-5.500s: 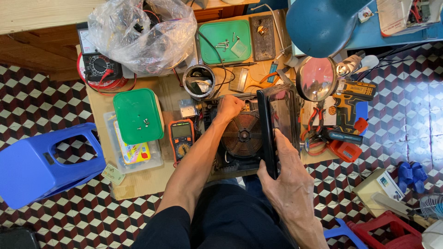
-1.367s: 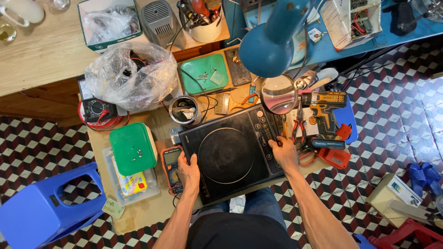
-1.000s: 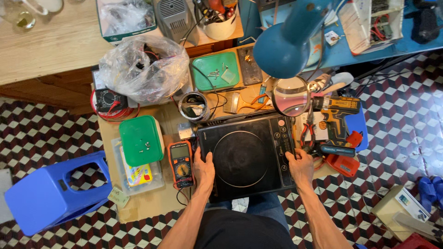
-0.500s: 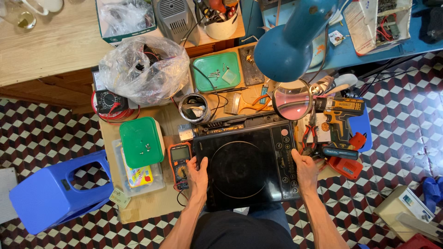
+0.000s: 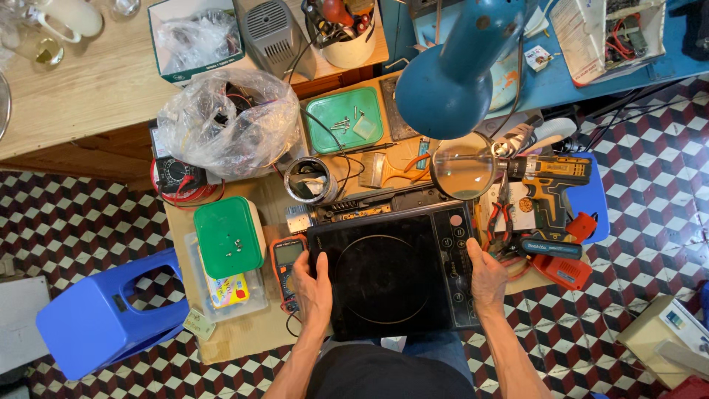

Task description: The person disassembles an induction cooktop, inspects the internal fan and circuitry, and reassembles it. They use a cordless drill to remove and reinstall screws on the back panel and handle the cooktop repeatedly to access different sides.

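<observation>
We count one black induction cooker [image 5: 391, 277], two multimeters [image 5: 286, 262] [image 5: 177, 176], two green lids [image 5: 229, 236] [image 5: 345, 118], one cordless drill [image 5: 550, 174], one magnifying glass [image 5: 463, 166] and one blue stool [image 5: 103, 314].

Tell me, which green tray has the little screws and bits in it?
The open green tray at the back, beside the blue lamp, holds loose screws. The other green thing, nearer the left hand, is a closed box lid.

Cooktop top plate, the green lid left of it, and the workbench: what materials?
Cooktop: top looks like glossy black glass, smooth with faint reflections and a printed ring. Both hands hold its sides. Green lid: likely moulded plastic, uniform colour, rounded corners, slight sheen. Workbench: pale wood or plywood, matte, grain faint.
</observation>
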